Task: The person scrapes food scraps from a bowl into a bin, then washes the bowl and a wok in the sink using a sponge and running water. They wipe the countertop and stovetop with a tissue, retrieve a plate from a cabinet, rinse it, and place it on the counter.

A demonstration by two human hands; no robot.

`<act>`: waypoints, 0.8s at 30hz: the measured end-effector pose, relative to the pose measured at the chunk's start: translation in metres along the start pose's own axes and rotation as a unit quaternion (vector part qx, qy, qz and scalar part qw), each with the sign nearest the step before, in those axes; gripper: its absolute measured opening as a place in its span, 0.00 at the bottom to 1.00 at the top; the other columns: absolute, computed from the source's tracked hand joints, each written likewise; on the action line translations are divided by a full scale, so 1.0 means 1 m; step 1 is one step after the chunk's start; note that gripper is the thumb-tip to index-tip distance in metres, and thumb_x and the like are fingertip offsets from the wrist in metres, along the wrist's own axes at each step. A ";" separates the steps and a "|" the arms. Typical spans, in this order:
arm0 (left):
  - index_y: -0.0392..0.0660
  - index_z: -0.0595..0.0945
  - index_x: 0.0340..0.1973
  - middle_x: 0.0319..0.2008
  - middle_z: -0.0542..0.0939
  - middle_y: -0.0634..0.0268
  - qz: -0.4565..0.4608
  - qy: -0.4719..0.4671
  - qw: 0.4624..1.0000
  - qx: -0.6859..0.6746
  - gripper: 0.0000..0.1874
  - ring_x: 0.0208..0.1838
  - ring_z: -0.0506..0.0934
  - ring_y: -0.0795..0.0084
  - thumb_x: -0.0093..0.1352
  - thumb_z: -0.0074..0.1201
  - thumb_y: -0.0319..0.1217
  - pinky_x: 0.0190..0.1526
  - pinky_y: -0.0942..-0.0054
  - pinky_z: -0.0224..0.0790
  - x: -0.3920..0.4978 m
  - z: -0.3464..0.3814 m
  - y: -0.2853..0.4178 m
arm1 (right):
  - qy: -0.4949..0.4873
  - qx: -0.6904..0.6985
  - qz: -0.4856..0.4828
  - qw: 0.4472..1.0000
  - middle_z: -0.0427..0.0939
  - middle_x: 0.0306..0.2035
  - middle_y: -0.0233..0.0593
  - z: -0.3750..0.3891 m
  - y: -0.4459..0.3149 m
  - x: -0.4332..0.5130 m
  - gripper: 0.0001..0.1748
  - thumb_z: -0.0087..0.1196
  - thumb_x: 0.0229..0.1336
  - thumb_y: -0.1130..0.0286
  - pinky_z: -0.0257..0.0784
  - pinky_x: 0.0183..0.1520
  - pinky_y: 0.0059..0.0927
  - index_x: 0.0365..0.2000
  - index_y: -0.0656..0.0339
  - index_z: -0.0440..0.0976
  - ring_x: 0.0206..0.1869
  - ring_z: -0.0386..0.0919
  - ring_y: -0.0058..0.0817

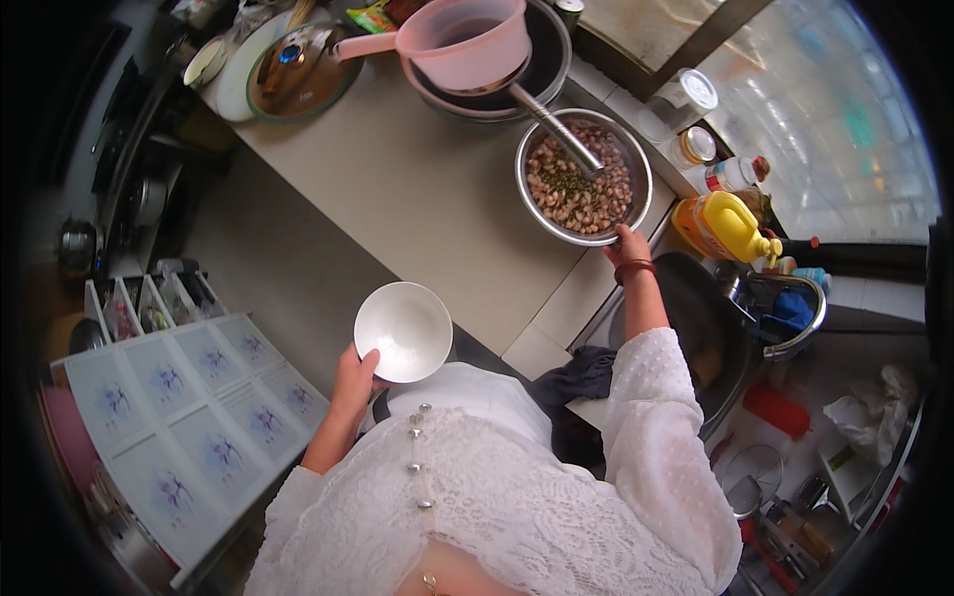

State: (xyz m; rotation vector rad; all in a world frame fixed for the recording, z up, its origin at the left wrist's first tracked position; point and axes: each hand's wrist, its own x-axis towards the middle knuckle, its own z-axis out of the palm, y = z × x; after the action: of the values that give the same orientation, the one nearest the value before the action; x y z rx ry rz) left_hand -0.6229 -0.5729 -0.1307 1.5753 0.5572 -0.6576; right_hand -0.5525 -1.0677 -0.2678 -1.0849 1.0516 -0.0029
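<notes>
My left hand (pixel 355 382) grips the rim of an empty white bowl (pixel 403 331), thumb inside, held near my waist. At the right, my right hand (pixel 627 244) has its fingers on the near rim of a round steel basin (pixel 523 195). The basin holds water-soaked peanuts or similar pinkish beans (pixel 589 212) with small green beans (pixel 564 181) in the middle. A ribbed steel handle (pixel 555 125) reaches over the basin from under a pink plastic ladle (pixel 466 52), which rests above a larger dark basin (pixel 555 45).
A glass lid (pixel 328 93) lies on the counter (pixel 358 171) at the back left. Jars (pixel 695 145) and a yellow jug (pixel 719 227) line the window side. The sink (pixel 689 298) and its faucet (pixel 801 343) are at right. A drawer cabinet (pixel 197 402) stands at left.
</notes>
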 end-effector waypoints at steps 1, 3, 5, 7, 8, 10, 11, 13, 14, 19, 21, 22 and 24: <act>0.36 0.66 0.59 0.47 0.77 0.52 0.001 0.003 1.000 -0.002 0.21 0.41 0.82 0.60 0.71 0.41 0.30 0.33 0.64 0.82 -0.003 -0.002 -0.004 | -0.004 0.008 -0.004 1.000 0.77 0.28 0.33 0.003 -0.002 0.002 0.10 0.51 0.57 0.67 0.76 0.23 0.27 0.39 0.60 0.70 0.25 0.76 0.25; 0.35 0.67 0.58 0.46 0.77 0.53 0.001 0.004 1.000 -0.021 0.20 0.41 0.82 0.62 0.71 0.41 0.28 0.33 0.66 0.82 -0.004 -0.001 -0.007 | 0.005 -0.017 0.000 1.000 0.75 0.27 0.32 -0.001 -0.007 0.013 0.07 0.51 0.57 0.68 0.76 0.24 0.28 0.36 0.59 0.71 0.24 0.75 0.25; 0.35 0.67 0.58 0.46 0.77 0.53 0.002 0.009 0.999 -0.031 0.20 0.41 0.81 0.62 0.71 0.41 0.27 0.33 0.67 0.82 -0.005 -0.001 -0.009 | -0.010 -0.025 0.000 1.000 0.76 0.32 0.34 -0.011 -0.004 0.024 0.12 0.52 0.58 0.64 0.77 0.27 0.26 0.40 0.59 0.70 0.27 0.75 0.25; 0.35 0.67 0.58 0.46 0.77 0.53 0.000 0.016 0.999 -0.040 0.20 0.41 0.81 0.62 0.71 0.41 0.28 0.34 0.66 0.82 -0.007 -0.002 -0.008 | -0.003 0.019 -0.004 1.000 0.76 0.33 0.32 -0.006 0.000 0.017 0.13 0.51 0.63 0.60 0.77 0.30 0.27 0.41 0.57 0.70 0.31 0.76 0.25; 0.34 0.67 0.57 0.46 0.77 0.52 0.002 0.016 0.999 -0.033 0.20 0.42 0.81 0.61 0.71 0.41 0.29 0.34 0.65 0.82 -0.005 -0.004 -0.010 | -0.023 0.063 -0.001 0.998 0.77 0.37 0.30 -0.010 0.006 0.017 0.16 0.49 0.66 0.55 0.78 0.34 0.28 0.43 0.56 0.69 0.34 0.77 0.26; 0.34 0.68 0.56 0.47 0.77 0.52 0.003 0.030 0.999 -0.035 0.20 0.41 0.82 0.60 0.71 0.42 0.30 0.34 0.65 0.82 -0.007 -0.001 -0.004 | -0.024 0.128 -0.005 0.991 0.76 0.47 0.40 0.002 0.015 -0.005 0.24 0.47 0.66 0.51 0.78 0.41 0.31 0.52 0.57 0.67 0.44 0.78 0.32; 0.34 0.68 0.56 0.46 0.77 0.52 0.001 0.036 0.999 -0.038 0.20 0.41 0.82 0.60 0.71 0.42 0.30 0.34 0.65 0.82 -0.011 -0.001 -0.001 | -0.016 0.157 -0.002 0.987 0.74 0.51 0.44 0.011 0.024 -0.020 0.27 0.47 0.66 0.49 0.78 0.43 0.32 0.56 0.57 0.65 0.47 0.78 0.34; 0.34 0.68 0.56 0.46 0.77 0.52 0.005 0.036 0.998 -0.044 0.20 0.40 0.82 0.61 0.71 0.42 0.30 0.33 0.66 0.82 -0.011 -0.001 0.003 | -0.044 0.060 -0.031 0.997 0.72 0.55 0.49 0.022 0.048 -0.050 0.32 0.44 0.66 0.44 0.76 0.45 0.33 0.59 0.57 0.62 0.50 0.77 0.36; 0.35 0.68 0.57 0.45 0.78 0.54 0.018 0.030 0.999 -0.037 0.20 0.39 0.82 0.63 0.71 0.42 0.30 0.33 0.68 0.82 -0.009 -0.002 0.001 | -0.093 -0.001 -0.055 0.994 0.74 0.52 0.48 0.024 0.073 -0.066 0.35 0.42 0.65 0.41 0.74 0.43 0.34 0.60 0.56 0.62 0.46 0.79 0.34; 0.35 0.70 0.56 0.39 0.80 0.51 0.096 0.016 0.993 0.061 0.19 0.33 0.83 0.65 0.69 0.42 0.26 0.31 0.70 0.82 -0.006 0.005 -0.004 | -0.332 -0.217 -0.055 0.916 0.79 0.34 0.40 0.111 0.113 -0.241 0.31 0.42 0.67 0.49 0.74 0.28 0.22 0.58 0.64 0.64 0.29 0.79 0.26; 0.34 0.70 0.56 0.35 0.81 0.51 0.127 -0.020 0.989 0.072 0.20 0.30 0.83 0.66 0.69 0.43 0.26 0.30 0.70 0.80 -0.009 0.013 -0.003 | -0.291 -0.308 -0.071 0.903 0.79 0.30 0.41 0.122 0.126 -0.270 0.27 0.43 0.67 0.54 0.71 0.24 0.21 0.52 0.70 0.67 0.22 0.77 0.25; 0.35 0.70 0.56 0.31 0.82 0.51 0.140 -0.042 0.984 0.102 0.20 0.27 0.83 0.66 0.69 0.43 0.26 0.28 0.71 0.78 -0.014 0.015 -0.004 | -0.263 -0.291 -0.058 0.918 0.79 0.29 0.40 0.119 0.135 -0.270 0.25 0.45 0.66 0.55 0.70 0.23 0.21 0.49 0.70 0.68 0.21 0.77 0.26; 0.35 0.65 0.60 0.31 0.82 0.51 0.150 -0.094 0.974 0.140 0.24 0.29 0.82 0.63 0.70 0.46 0.32 0.33 0.67 0.75 -0.022 0.013 -0.009 | -0.202 -0.256 -0.032 0.945 0.78 0.28 0.39 0.103 0.158 -0.263 0.22 0.48 0.64 0.57 0.69 0.21 0.21 0.44 0.69 0.70 0.20 0.76 0.27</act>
State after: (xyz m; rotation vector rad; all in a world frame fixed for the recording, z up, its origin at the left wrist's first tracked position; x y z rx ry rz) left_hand -0.6460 -0.5848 -0.1228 1.7899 0.0819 -0.6653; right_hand -0.6975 -0.7888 -0.1924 -1.5102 0.6532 0.4466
